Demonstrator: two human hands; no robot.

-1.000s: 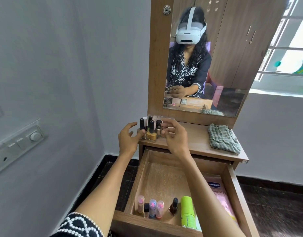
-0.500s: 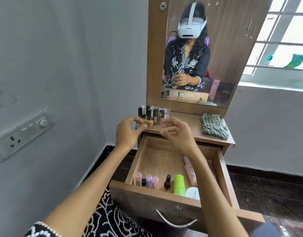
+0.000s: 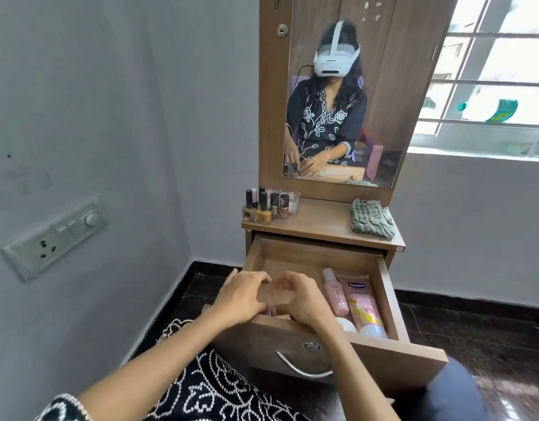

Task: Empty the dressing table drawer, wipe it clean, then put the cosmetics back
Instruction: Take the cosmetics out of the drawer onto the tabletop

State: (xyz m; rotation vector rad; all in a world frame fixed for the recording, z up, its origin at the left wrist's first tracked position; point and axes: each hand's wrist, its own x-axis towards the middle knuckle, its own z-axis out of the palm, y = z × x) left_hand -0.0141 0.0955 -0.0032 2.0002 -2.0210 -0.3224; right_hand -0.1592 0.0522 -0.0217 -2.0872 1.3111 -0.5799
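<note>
Grey walls are standing around a wooden dressing table (image 3: 323, 221). Its drawer (image 3: 395, 357) is hanging open. Both hands are reaching down into the front left part of it. The left hand (image 3: 242, 297) and right hand (image 3: 304, 299) are curling together, fingertips touching, but I cannot tell what they are grabbing. A pink tube (image 3: 361, 302) and pink bottle (image 3: 335, 293) are lying in the drawer's right side. Nail polish bottles (image 3: 266, 206) are standing on top, well apart from a green cloth (image 3: 372, 218).

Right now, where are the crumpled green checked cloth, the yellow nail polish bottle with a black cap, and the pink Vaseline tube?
Green checked cloth (image 3: 372, 218): head view, middle of its folds.
Yellow nail polish bottle (image 3: 263, 216): head view, glass body.
Pink Vaseline tube (image 3: 361, 302): head view, printed front.
</note>
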